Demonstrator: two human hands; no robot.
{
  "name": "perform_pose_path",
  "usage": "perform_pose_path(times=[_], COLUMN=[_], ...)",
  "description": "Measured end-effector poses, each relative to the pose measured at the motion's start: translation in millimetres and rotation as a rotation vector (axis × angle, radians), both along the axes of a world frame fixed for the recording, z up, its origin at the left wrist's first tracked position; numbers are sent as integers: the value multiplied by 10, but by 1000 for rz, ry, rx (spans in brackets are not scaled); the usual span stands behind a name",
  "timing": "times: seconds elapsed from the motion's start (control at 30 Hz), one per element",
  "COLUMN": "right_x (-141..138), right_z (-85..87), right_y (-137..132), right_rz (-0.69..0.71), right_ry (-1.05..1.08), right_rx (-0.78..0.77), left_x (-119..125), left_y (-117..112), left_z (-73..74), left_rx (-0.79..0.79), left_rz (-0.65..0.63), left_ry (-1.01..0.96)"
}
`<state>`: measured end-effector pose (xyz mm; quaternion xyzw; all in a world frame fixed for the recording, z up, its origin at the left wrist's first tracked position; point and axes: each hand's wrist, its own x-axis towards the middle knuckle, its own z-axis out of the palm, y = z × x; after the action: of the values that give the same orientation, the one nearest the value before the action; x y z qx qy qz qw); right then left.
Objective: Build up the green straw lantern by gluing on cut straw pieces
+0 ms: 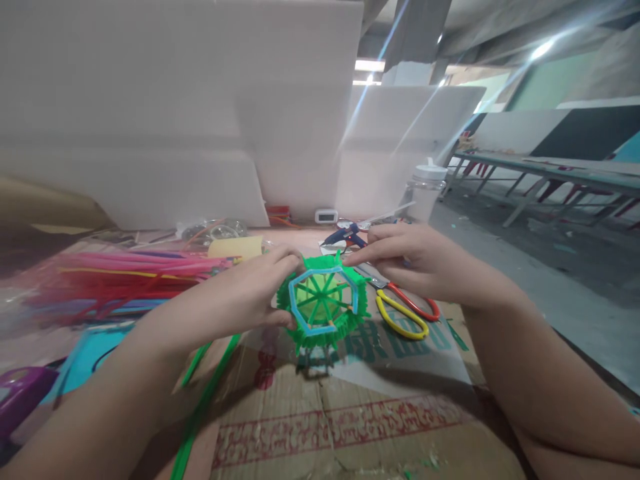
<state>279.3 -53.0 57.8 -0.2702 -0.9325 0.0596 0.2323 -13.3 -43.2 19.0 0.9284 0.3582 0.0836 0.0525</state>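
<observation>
A small octagonal wheel-like craft point(321, 295) stands on the cardboard, made of fuzzy green pipe cleaner with green spokes and a light blue strip round its face. The strip shows a gap at the lower right. Gripping the craft's left side is my left hand point(265, 287), thumb in front and fingers behind. My right hand point(415, 260) reaches in from the right with its index finger stretched onto the upper right rim; the fingers are apart and I see nothing held in them. Scissors point(403, 313) with red and yellow handles lie below that hand.
A dark blue glue gun point(345, 235) lies behind the craft. Pink and red pipe cleaners point(125, 280) are piled at left, with green strips point(207, 400) nearer me. A lidded bottle point(425, 190) and a small white digital display point(327, 216) stand at the back, before white boards point(175, 113).
</observation>
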Motion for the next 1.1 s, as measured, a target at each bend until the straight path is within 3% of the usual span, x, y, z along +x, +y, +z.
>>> perform_pose_path(times=[0.23,0.47,0.67,0.77,0.87,1.0,1.1], right_x=[-25,-36,102,185,214,177,153], right_z=[-53,-130,-170,-327,-596,-921,-1003], right_y=[44,147,357,470,508,498,515], right_rz=[-4,-104,-234,-267,-310,-221,-192], right_ry=[48,32,-144,-359,-486,-480,-448], right_rx=[35,17,-177,-290,-274,-273,-265], left_x=[-1,-78,-204,-223,-227,-221,-195], left_y=[17,250,473,510,510,513,534], left_z=[-11,-107,-266,-294,-284,-285,-306], left_rx=[-14,-119,-158,-184,-184,-143,-89], left_rz=[22,23,70,61,19,54,78], left_ry=[-48,-236,-300,-316,-331,-318,-331])
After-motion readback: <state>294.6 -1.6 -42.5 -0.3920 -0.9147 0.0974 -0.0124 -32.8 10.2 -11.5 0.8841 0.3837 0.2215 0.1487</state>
